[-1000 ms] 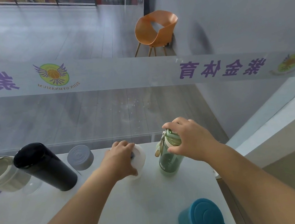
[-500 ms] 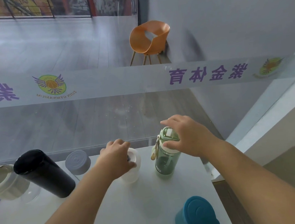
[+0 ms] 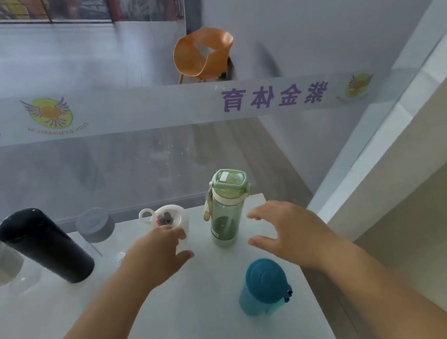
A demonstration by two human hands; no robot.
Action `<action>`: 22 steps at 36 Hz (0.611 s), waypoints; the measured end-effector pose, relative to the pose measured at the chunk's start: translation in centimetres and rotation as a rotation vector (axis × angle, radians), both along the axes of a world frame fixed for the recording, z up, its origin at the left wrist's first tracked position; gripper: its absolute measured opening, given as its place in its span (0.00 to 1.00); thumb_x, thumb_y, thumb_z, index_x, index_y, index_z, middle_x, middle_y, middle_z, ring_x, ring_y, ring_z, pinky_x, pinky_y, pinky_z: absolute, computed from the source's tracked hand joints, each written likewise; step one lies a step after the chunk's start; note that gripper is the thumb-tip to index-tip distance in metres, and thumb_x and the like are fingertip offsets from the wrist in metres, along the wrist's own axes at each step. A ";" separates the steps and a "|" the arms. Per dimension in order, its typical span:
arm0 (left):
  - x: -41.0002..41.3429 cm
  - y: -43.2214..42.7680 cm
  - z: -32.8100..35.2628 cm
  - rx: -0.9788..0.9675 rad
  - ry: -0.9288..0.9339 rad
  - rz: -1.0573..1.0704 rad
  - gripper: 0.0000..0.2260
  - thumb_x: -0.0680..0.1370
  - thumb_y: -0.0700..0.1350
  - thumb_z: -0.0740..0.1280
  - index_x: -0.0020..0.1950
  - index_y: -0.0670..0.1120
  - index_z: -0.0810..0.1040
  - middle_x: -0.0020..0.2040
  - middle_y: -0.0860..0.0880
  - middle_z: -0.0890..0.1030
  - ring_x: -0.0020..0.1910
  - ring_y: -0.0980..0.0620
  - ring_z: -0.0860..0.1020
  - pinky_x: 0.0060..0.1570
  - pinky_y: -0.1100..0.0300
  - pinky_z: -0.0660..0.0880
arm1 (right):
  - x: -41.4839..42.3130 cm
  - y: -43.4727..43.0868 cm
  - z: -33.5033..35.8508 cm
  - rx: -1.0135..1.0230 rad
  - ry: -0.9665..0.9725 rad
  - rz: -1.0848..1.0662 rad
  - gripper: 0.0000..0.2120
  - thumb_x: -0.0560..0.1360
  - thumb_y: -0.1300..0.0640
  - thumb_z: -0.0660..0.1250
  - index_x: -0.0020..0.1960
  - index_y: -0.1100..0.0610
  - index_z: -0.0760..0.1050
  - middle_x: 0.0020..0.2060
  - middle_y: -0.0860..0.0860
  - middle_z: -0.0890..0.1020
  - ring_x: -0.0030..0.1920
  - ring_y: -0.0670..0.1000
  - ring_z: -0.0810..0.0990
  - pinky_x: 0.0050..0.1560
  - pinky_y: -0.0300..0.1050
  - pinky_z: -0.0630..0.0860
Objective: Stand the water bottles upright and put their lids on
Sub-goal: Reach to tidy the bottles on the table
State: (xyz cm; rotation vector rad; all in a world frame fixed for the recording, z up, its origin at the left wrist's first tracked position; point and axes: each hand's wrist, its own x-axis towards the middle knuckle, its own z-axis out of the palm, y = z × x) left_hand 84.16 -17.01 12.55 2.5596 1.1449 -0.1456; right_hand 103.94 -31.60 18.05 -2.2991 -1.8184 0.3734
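Green bottle (image 3: 225, 211) upright near far table (image 3: 178, 319) edge — right hand (image 3: 288, 231) spread beside.

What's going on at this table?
A person is sorting water bottles on a white table. The left hand curls round the white bottle, which stands with its looped lid on. The right hand is open beside the green bottle, not touching it; that bottle is upright and capped. The black bottle and the lidded teal bottle also stand upright.
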 end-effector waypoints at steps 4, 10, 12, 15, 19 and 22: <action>0.0 -1.4 -0.8 -0.017 0.020 -0.012 0.18 0.75 0.57 0.65 0.62 0.52 0.73 0.61 0.54 0.77 0.57 0.50 0.77 0.54 0.57 0.72 | -1.2 -1.5 -1.7 -0.130 0.036 0.047 0.30 0.73 0.38 0.65 0.71 0.45 0.64 0.66 0.45 0.72 0.65 0.48 0.70 0.64 0.46 0.71; 0.1 -2.9 -1.7 -0.045 0.047 -0.015 0.19 0.74 0.58 0.66 0.62 0.52 0.73 0.59 0.53 0.77 0.57 0.50 0.77 0.54 0.57 0.74 | -2.5 -2.6 -3.3 -0.266 0.081 0.117 0.35 0.72 0.37 0.66 0.74 0.43 0.58 0.72 0.46 0.64 0.71 0.49 0.62 0.68 0.50 0.67; 0.1 -3.2 -1.9 -0.059 0.059 -0.023 0.19 0.74 0.58 0.66 0.62 0.52 0.73 0.59 0.53 0.78 0.57 0.50 0.77 0.55 0.56 0.75 | -2.7 -2.9 -3.9 -0.311 0.080 0.129 0.36 0.72 0.38 0.66 0.75 0.44 0.57 0.73 0.47 0.62 0.72 0.50 0.61 0.69 0.51 0.66; 0.3 -3.6 -2.0 -0.065 0.062 -0.029 0.19 0.74 0.58 0.66 0.62 0.52 0.73 0.58 0.52 0.78 0.56 0.50 0.77 0.56 0.56 0.75 | -2.8 -3.3 -4.9 -0.362 0.051 0.139 0.38 0.71 0.40 0.69 0.75 0.46 0.56 0.72 0.49 0.62 0.71 0.53 0.61 0.67 0.51 0.68; 0.5 -3.9 -2.0 -0.059 0.077 -0.036 0.19 0.75 0.58 0.66 0.62 0.52 0.73 0.58 0.53 0.78 0.57 0.50 0.76 0.55 0.57 0.74 | -2.3 -3.4 -6.2 -0.345 0.040 0.116 0.35 0.71 0.47 0.70 0.74 0.47 0.58 0.67 0.51 0.66 0.66 0.55 0.66 0.64 0.51 0.71; 0.7 -3.9 -2.0 -0.057 0.088 -0.041 0.19 0.74 0.58 0.66 0.62 0.53 0.73 0.58 0.53 0.78 0.57 0.50 0.77 0.55 0.55 0.75 | -1.8 -3.2 -6.6 -0.316 0.049 0.080 0.33 0.71 0.50 0.69 0.73 0.48 0.61 0.63 0.52 0.69 0.62 0.56 0.70 0.61 0.50 0.74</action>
